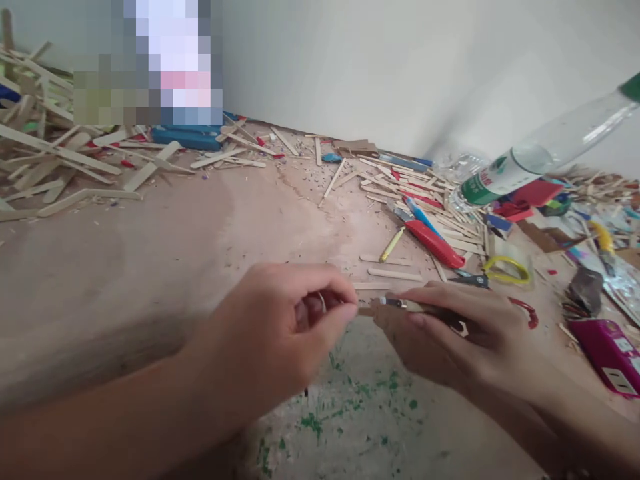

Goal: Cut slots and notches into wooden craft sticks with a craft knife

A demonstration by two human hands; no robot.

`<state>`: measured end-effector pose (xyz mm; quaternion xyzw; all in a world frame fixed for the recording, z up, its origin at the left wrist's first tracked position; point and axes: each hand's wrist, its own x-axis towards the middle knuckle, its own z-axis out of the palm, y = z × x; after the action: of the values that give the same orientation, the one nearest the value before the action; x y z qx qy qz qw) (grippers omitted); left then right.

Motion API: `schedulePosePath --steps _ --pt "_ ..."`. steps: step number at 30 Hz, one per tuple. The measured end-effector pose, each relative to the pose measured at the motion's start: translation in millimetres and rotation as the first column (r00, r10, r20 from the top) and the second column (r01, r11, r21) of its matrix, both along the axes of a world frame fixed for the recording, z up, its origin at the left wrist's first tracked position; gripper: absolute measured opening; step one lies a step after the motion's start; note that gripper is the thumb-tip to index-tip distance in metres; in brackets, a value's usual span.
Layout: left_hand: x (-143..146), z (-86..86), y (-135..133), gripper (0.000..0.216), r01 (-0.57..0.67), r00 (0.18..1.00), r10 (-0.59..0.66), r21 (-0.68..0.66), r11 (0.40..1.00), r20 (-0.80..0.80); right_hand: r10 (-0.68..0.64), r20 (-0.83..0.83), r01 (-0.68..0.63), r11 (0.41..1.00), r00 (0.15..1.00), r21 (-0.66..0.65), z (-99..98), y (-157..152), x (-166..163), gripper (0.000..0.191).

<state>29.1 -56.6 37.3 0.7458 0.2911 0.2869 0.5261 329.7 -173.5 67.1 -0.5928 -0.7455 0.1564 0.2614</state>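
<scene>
My left hand is curled in a pinch, its fingertips closed on the end of a small wooden stick at the middle of the view. My right hand is closed round a craft knife, and the metal tip meets the stick right next to the left fingertips. Both hands hover just above a worn brown work surface with green paint flecks.
Loose popsicle sticks are heaped at the far left and scattered at the right. A red cutter, yellow-handled scissors, a tilted clear plastic bottle and a magenta box lie to the right. A pale wall stands behind.
</scene>
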Motion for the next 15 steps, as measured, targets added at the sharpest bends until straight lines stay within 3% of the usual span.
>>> schedulePosePath --steps 2,5,7,9,13,15 --pt "-4.4 -8.7 10.9 0.027 -0.008 1.0 0.013 0.396 0.918 -0.012 -0.037 -0.028 0.036 0.998 0.999 -0.043 5.2 -0.7 4.8 0.016" --pt "-6.2 -18.2 23.4 0.034 0.122 0.982 0.026 0.727 0.676 -0.189 -0.142 -0.152 0.127 0.986 0.978 -0.104 7.5 -2.4 7.3 0.017" --pt "-3.9 -21.9 27.5 0.033 0.184 0.964 0.066 0.823 0.537 -0.258 -0.21 -0.348 0.152 0.971 0.914 -0.186 7.4 -0.8 6.8 0.01" --pt "0.0 -25.1 28.9 0.033 0.215 0.957 0.082 0.869 0.445 -0.279 -0.241 -0.537 0.1 0.956 0.809 -0.277 9.6 5.3 6.6 0.009" --pt "6.6 -30.6 28.7 0.039 0.252 0.95 0.093 0.906 0.339 -0.299 -0.261 -0.739 -0.083 0.916 0.621 -0.394 22.8 33.3 7.6 0.014" --pt "7.0 -31.5 29.6 0.041 0.256 0.946 0.116 0.916 0.31 -0.304 -0.247 -0.792 -0.155 0.907 0.558 -0.392 27.3 51.8 4.2 0.029"
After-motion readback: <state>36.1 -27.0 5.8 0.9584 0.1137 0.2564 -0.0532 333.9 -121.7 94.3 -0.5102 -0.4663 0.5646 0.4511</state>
